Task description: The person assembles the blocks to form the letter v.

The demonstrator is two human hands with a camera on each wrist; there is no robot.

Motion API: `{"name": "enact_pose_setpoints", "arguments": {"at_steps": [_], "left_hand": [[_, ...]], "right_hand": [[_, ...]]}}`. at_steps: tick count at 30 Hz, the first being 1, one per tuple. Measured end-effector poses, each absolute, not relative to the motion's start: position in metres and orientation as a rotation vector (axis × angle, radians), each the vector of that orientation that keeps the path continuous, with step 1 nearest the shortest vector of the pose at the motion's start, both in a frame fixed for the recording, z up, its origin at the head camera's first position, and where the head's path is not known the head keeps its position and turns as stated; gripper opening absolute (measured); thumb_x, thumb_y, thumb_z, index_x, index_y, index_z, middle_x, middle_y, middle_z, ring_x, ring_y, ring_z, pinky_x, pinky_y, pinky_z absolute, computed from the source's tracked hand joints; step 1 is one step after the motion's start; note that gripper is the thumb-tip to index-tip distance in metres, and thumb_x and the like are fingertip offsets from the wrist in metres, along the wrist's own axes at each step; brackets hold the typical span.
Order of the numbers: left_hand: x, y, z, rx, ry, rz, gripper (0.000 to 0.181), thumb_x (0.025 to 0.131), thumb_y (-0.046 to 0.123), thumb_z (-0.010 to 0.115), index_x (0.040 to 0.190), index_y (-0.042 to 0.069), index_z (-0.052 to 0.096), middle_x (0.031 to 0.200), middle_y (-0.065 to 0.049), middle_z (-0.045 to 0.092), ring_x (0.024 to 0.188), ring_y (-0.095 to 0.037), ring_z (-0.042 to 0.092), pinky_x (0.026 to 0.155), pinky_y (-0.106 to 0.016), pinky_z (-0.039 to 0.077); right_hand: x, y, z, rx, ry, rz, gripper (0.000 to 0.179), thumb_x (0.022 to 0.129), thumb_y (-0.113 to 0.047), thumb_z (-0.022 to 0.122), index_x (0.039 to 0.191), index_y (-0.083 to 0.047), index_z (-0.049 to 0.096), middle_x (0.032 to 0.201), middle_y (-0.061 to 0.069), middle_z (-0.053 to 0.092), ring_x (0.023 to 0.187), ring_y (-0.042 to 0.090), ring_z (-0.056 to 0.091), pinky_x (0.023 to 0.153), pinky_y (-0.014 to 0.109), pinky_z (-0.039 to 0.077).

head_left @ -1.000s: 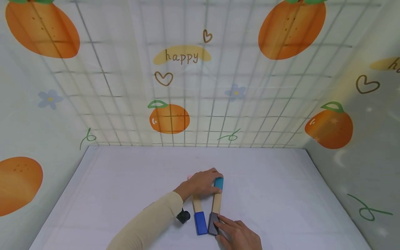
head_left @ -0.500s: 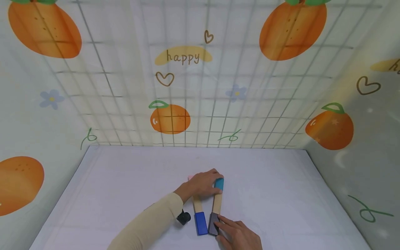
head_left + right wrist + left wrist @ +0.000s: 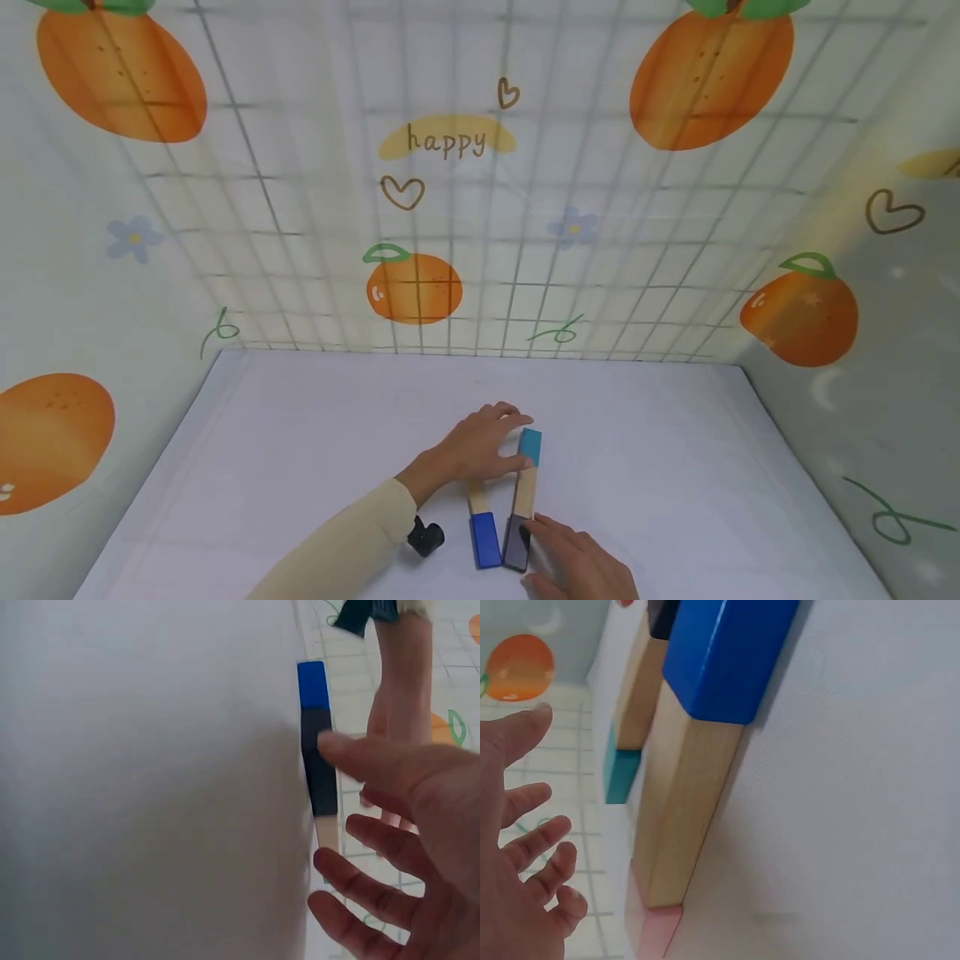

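Note:
Two rows of end-to-end blocks lie on the white table, close together at the near end. The right row has a dark grey block [image 3: 517, 542], a bare wood block [image 3: 525, 492] and a teal block [image 3: 530, 447]. In the left row are a blue block [image 3: 486, 540], a wood block [image 3: 690, 802] and a pink block [image 3: 651, 926], which the left hand hides in the head view. My left hand [image 3: 477, 443] hovers over the far ends, fingers spread, thumb near the teal block. Beside the dark grey block is my right hand [image 3: 583, 560], fingers parted, holding nothing.
The white tabletop [image 3: 315, 417] stretches out around the blocks. Behind and beside it hangs a curtain [image 3: 600, 275] printed with oranges, over a wire grid at the back. A black wrist camera [image 3: 426, 538] sits under the left sleeve [image 3: 345, 542].
The left hand has let go of the teal block and drawn slightly left, spreading its fingers. My right hand has eased off the dark grey block. The head view has shifted a little.

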State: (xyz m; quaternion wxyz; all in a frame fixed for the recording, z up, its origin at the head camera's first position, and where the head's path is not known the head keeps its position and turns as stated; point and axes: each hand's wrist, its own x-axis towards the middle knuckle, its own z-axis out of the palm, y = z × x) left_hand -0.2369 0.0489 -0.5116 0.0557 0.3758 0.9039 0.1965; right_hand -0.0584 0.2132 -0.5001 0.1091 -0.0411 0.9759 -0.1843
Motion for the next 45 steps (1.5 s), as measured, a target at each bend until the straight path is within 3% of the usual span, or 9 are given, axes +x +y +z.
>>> {"name": "enact_pose_setpoints", "arguments": {"at_steps": [7, 14, 19, 24, 31, 38, 45], "left_hand": [[-0.222, 0.030, -0.501, 1.151, 2.836, 0.592, 0.066, 0.092, 0.061, 0.062, 0.149, 0.030, 0.051, 0.147, 0.003, 0.049, 0.132, -0.020, 0.044, 0.106, -0.046, 0.041], [-0.209, 0.017, -0.502, 1.112, 2.808, 0.612, 0.076, 0.089, 0.064, 0.063, 0.154, 0.031, 0.042, 0.158, 0.001, 0.037, 0.145, -0.023, 0.032, 0.114, -0.053, 0.031], [-0.203, 0.009, -0.504, 1.118, 2.818, 0.551, 0.086, 0.087, 0.069, 0.061, 0.158, 0.026, 0.035, 0.164, -0.002, 0.028, 0.150, -0.024, 0.024, 0.117, -0.056, 0.027], [-0.198, 0.001, -0.507, 1.120, 2.812, 0.480, 0.097, 0.084, 0.075, 0.058, 0.161, 0.024, 0.029, 0.167, -0.004, 0.021, 0.154, -0.027, 0.013, 0.118, -0.059, 0.020], [-0.192, -0.009, -0.510, 1.103, 2.754, 0.477, 0.110, 0.078, 0.081, 0.061, 0.163, 0.022, 0.022, 0.169, -0.007, 0.011, 0.155, -0.029, 0.002, 0.119, -0.061, 0.009], [-0.189, -0.013, -0.517, 1.092, 2.704, 0.492, 0.122, 0.072, 0.084, 0.065, 0.164, 0.019, 0.016, 0.170, -0.010, 0.002, 0.155, -0.031, -0.003, 0.119, -0.062, 0.003], [-0.184, -0.016, -0.519, 1.099, 2.694, 0.451, 0.125, 0.072, 0.084, 0.065, 0.164, 0.016, 0.015, 0.169, -0.013, 0.004, 0.155, -0.031, -0.001, 0.119, -0.062, 0.006]], "right_hand": [[-0.060, 0.219, -0.498, -0.110, 3.007, -0.568, 0.092, 0.069, -0.062, 0.084, 0.144, -0.017, 0.056, 0.142, 0.006, 0.055, 0.121, 0.028, 0.057, 0.089, 0.052, 0.054], [-0.074, 0.228, -0.501, -0.144, 3.006, -0.569, 0.125, 0.057, -0.080, 0.079, 0.156, -0.015, 0.038, 0.158, 0.011, 0.036, 0.138, 0.036, 0.043, 0.100, 0.062, 0.045], [-0.085, 0.232, -0.501, -0.183, 3.004, -0.552, 0.138, 0.051, -0.086, 0.076, 0.160, -0.015, 0.029, 0.165, 0.014, 0.024, 0.147, 0.040, 0.028, 0.105, 0.066, 0.038], [-0.096, 0.237, -0.505, -0.264, 3.003, -0.551, 0.144, 0.051, -0.090, 0.071, 0.161, -0.011, 0.025, 0.167, 0.017, 0.018, 0.151, 0.041, 0.017, 0.108, 0.065, 0.034], [-0.109, 0.242, -0.511, -0.391, 3.017, -0.590, 0.147, 0.052, -0.091, 0.071, 0.162, -0.008, 0.020, 0.166, 0.021, 0.015, 0.151, 0.043, 0.014, 0.113, 0.064, 0.028], [-0.121, 0.241, -0.519, -0.443, 2.966, -0.605, 0.149, 0.051, -0.089, 0.073, 0.163, -0.012, 0.014, 0.166, 0.023, 0.009, 0.152, 0.044, 0.009, 0.115, 0.065, 0.019], [-0.125, 0.238, -0.520, -0.481, 2.960, -0.597, 0.150, 0.050, -0.089, 0.073, 0.161, -0.004, 0.019, 0.164, 0.025, 0.015, 0.151, 0.044, 0.013, 0.115, 0.066, 0.016]]}}
